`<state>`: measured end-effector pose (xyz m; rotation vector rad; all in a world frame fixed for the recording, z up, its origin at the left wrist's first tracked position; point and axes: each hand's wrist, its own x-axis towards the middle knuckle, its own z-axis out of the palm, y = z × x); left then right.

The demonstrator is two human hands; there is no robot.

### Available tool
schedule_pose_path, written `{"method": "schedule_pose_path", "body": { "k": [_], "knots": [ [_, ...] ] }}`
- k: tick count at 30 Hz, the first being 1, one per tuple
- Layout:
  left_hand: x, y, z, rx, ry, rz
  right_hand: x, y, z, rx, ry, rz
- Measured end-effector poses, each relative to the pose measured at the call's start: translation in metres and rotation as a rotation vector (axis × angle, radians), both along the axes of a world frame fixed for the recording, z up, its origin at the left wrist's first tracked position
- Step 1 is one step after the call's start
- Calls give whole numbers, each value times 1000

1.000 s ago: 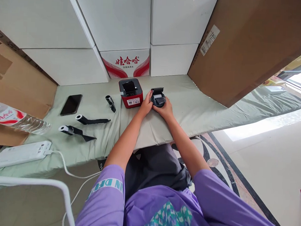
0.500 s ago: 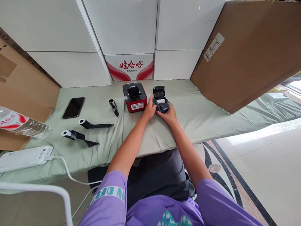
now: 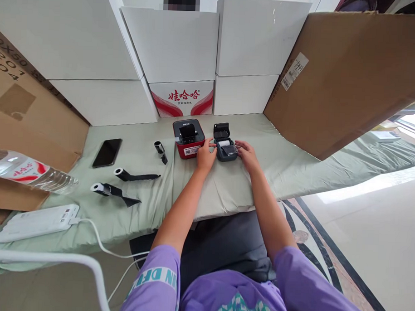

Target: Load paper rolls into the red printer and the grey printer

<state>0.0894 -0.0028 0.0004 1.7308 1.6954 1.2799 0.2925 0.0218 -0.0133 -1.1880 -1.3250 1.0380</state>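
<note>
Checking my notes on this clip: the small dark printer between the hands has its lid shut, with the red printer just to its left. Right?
Not quite. The head view shows the small dark printer with its lid flipped open and a white paper roll visible inside. The rest holds: it sits between the left hand and right hand, with the red printer just to its left.

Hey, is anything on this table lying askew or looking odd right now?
Yes. The water bottle lies on its side at the left edge, resting on cardboard. Three paper rolls lie partly unwound, black strips trailing. The small dark printer between both hands has its lid open.
</note>
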Motion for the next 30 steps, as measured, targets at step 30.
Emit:
{"method": "schedule_pose_path", "body": {
  "k": [30],
  "knots": [
    [-2, 9, -12, 53, -32, -99, -9, 86, 130, 116, -621, 376]
  ]
}}
